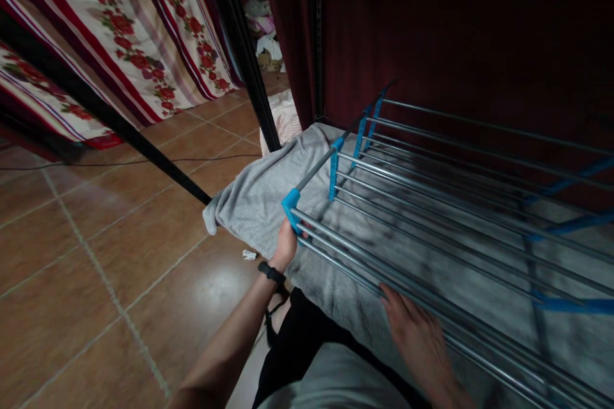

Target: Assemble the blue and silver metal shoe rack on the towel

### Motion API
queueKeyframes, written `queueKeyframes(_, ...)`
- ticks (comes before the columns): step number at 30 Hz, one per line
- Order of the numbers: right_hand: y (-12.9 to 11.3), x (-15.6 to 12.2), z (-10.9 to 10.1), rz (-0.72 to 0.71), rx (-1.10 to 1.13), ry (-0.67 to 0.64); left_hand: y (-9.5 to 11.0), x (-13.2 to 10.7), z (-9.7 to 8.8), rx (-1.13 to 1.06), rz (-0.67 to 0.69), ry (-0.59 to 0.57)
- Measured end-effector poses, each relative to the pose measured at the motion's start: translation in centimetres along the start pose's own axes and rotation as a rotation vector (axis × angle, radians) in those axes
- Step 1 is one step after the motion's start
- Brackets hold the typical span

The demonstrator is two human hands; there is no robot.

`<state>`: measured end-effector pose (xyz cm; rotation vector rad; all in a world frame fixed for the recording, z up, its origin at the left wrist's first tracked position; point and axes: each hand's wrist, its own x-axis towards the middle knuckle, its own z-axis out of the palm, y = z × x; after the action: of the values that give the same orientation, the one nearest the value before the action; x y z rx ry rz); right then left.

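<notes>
A metal drying rack [432, 204] with silver rods and blue plastic joints lies over a grey blanket [254, 198] on a bed. My left hand [285, 246], with a black band on the wrist, grips the rack's near corner just below the blue corner piece [291, 203]. My right hand [415, 332] rests flat on the rack's front rods, fingers spread and pointing left.
Brown tiled floor [96, 236] spreads to the left. Black bed-frame poles [240, 38] cross the view. A red-and-white flowered curtain [125, 25] hangs at the back left, a dark red curtain [432, 25] behind the rack. A small white scrap [249, 255] lies on the floor.
</notes>
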<state>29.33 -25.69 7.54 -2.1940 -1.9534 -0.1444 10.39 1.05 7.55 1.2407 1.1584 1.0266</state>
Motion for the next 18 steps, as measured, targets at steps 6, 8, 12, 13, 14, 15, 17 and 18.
queueKeyframes(6,-3.8,5.1,-2.0,-0.029,0.044,-0.140,1.0,-0.4,0.2,0.012,-0.037,0.010)
queueKeyframes(8,-5.4,7.5,-2.2,-0.084,0.102,-0.191,1.3,-0.6,0.5,0.004,-0.035,0.026)
queueKeyframes(12,-8.2,11.8,-2.2,-0.150,0.137,-0.229,1.5,-0.9,0.4,0.013,-0.030,0.013)
queueKeyframes(13,-8.7,12.6,-2.1,-0.156,0.133,-0.224,1.5,-0.9,0.3,0.030,-0.023,-0.013)
queueKeyframes(14,-9.0,13.3,-2.1,-0.166,0.129,-0.216,1.6,-0.8,0.0,0.049,-0.010,-0.053)
queueKeyframes(15,-9.1,13.8,-2.0,-0.179,0.128,-0.207,1.6,-0.7,-0.2,0.067,0.008,-0.104)
queueKeyframes(17,-9.2,14.3,-1.9,-0.213,0.128,-0.185,1.5,-0.4,-0.7,0.092,0.039,-0.214)
queueKeyframes(18,-9.1,14.4,-1.9,-0.231,0.129,-0.174,1.4,-0.2,-0.8,0.096,0.042,-0.252)
